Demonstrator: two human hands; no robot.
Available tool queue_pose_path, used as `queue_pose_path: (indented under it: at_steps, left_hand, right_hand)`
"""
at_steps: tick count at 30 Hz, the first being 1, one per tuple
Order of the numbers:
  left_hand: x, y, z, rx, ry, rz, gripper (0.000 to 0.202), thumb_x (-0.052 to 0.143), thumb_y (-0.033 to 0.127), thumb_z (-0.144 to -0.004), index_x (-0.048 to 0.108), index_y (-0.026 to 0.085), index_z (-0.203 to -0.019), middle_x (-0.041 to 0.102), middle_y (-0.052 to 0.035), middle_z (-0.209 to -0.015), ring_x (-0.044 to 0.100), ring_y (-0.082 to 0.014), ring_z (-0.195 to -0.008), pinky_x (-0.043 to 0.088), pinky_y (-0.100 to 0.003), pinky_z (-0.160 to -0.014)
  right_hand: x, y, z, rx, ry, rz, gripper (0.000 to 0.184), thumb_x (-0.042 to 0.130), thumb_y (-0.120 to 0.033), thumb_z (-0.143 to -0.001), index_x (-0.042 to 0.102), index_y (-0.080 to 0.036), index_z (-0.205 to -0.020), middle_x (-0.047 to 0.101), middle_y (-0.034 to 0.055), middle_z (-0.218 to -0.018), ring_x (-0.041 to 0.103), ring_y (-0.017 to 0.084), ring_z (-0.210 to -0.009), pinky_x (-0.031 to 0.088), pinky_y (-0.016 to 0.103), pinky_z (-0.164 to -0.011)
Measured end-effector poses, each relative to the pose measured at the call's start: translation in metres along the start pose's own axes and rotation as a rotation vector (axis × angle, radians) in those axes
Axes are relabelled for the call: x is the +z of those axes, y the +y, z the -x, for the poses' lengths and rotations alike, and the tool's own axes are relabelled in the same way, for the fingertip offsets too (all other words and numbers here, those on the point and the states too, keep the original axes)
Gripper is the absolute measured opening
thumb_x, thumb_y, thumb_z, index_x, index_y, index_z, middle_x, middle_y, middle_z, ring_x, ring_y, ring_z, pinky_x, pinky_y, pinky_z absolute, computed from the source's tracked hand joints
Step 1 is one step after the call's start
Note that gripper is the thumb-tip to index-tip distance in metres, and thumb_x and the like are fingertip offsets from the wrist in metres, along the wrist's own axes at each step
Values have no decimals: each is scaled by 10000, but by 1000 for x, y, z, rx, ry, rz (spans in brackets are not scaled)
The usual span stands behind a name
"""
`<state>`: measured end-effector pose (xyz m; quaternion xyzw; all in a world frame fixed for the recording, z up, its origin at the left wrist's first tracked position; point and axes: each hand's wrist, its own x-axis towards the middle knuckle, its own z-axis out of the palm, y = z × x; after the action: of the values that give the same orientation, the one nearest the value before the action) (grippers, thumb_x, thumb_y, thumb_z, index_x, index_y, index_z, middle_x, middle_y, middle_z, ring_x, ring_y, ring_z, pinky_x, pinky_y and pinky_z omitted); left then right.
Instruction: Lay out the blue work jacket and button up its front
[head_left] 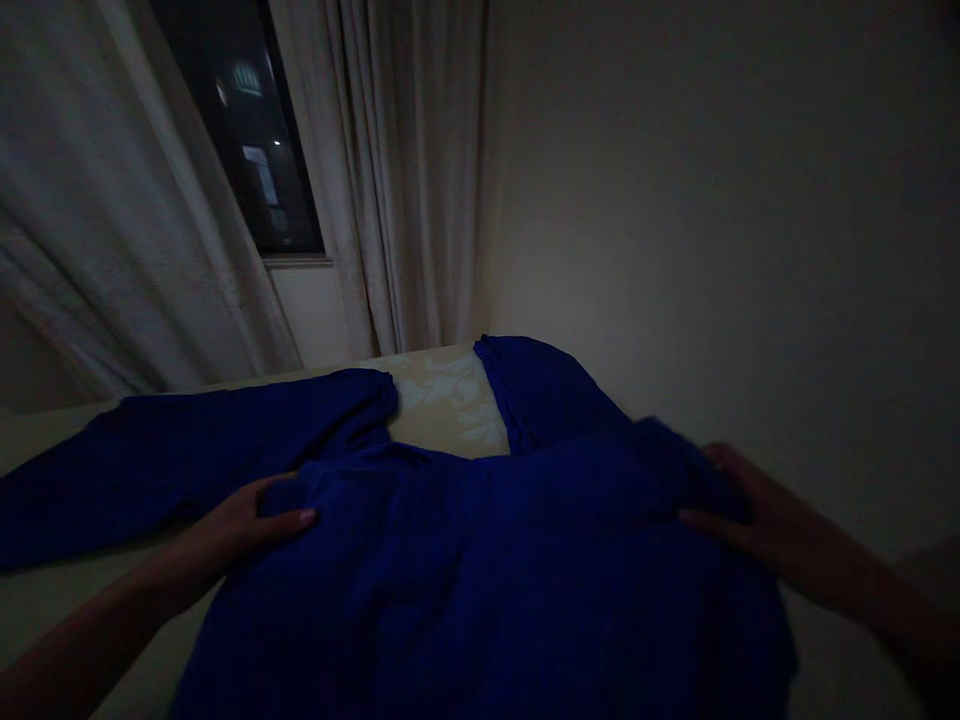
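Left hand (241, 522) and right hand (761, 520) both pinched, thumbs on top, gripping blue garment (487, 580); cloth lightly creased, spread between them, seemingly layered, too dark to be sure.

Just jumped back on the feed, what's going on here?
A person is holding a blue cloth by its upper edge, the left hand gripping one side and the right hand the other, thumbs on the near face. More blue fabric lies beyond it on a pale patterned surface. Whether it is all one garment is hard to tell in this dim light.
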<state>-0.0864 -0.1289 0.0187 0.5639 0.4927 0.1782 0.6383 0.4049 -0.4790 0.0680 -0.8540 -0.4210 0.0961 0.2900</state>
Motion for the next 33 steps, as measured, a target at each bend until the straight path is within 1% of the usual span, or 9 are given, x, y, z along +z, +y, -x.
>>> queue_pose_path:
  at_steps: [5, 7, 10, 13, 16, 22, 26, 30, 33]
  left_hand:
    - [120, -6, 4, 172, -109, 164, 757, 970, 616, -560, 739, 242, -1177, 791, -113, -1210, 738, -367, -1157, 614, -471, -1031]
    - [173, -12, -8, 232, -170, 313, 782, 880, 690, -669, 681, 238, -1275, 735, -140, -1329, 719, -338, -1198, 595, -461, -1047]
    - [217, -26, -28, 82, -344, 254, 885, 835, 698, -726, 567, 197, -1405, 663, -233, -1391, 755, -305, -1076, 617, -450, -950]
    - [196, -36, -47, 179, -292, -10, 777, 762, 589, -837, 525, 194, -1463, 619, -244, -1444, 748, -296, -1056, 617, -436, -898]
    - [132, -38, -66, 499, 37, -490, 539, 661, 439, -918, 616, 191, -1396, 619, -203, -1468, 667, -332, -1229, 538, -479, -1053]
    - [40, -27, -106, 507, 304, -1200, 677, 655, 488, -942, 529, 233, -1557, 369, -164, -1711, 384, -397, -1551, 353, -537, -1226]
    - [40, 1, -115, 338, 336, -1244, 404, 420, 317, -1054, 698, 228, -1333, 686, -209, -1403, 704, -380, -1219, 536, -485, -991]
    - [79, 29, -93, 356, 420, -1178, 482, 273, 384, -1099, 649, 177, -1318, 773, -248, -1074, 759, -411, -1035, 550, -494, -866]
    - [104, 27, -67, 589, 152, -918, 440, 355, 439, -1088, 648, 209, -1321, 774, -208, -1158, 749, -357, -1108, 542, -445, -947]
  right_hand:
    - [-114, -103, -167, -358, 345, -103, 208, 795, -402, -904, 676, -328, -1057, 740, 36, -1097, 553, 386, -1361, 443, 586, -1146]
    - [-103, -147, -226, -476, 396, -179, 292, 755, -367, -966, 618, -314, -1219, 704, 30, -1301, 429, 327, -1488, 407, 553, -1197]
    - [-27, -179, -267, -254, 409, -29, 446, 690, -378, -1028, 499, -210, -1394, 557, 131, -1545, 287, 275, -1565, 288, 541, -1266]
    - [80, -161, -257, -186, 168, 29, 491, 866, -335, -869, 628, -99, -1228, 667, 234, -1381, 516, 362, -1425, 387, 538, -1194]
    - [162, -117, -227, -183, -33, 43, 490, 945, -316, -735, 708, -154, -1132, 723, 187, -1315, 628, 370, -1327, 475, 467, -1148]
    - [189, -89, -203, -309, -45, 42, 406, 732, -354, -923, 692, -210, -1301, 618, 141, -1494, 496, 328, -1475, 308, 476, -1282]
    - [192, -118, -182, -364, -179, -248, 322, 719, -424, -940, 722, -255, -1214, 708, 98, -1346, 635, 289, -1304, 437, 456, -1195]
    - [223, -150, -158, -12, -474, -635, 517, 647, -671, -945, 694, -218, -1188, 714, 157, -1319, 704, 304, -1178, 594, 448, -986]
    - [244, -166, -159, 266, -581, -813, 703, 523, -830, -922, 663, -202, -1208, 729, 198, -1264, 744, 325, -1087, 642, 474, -863]
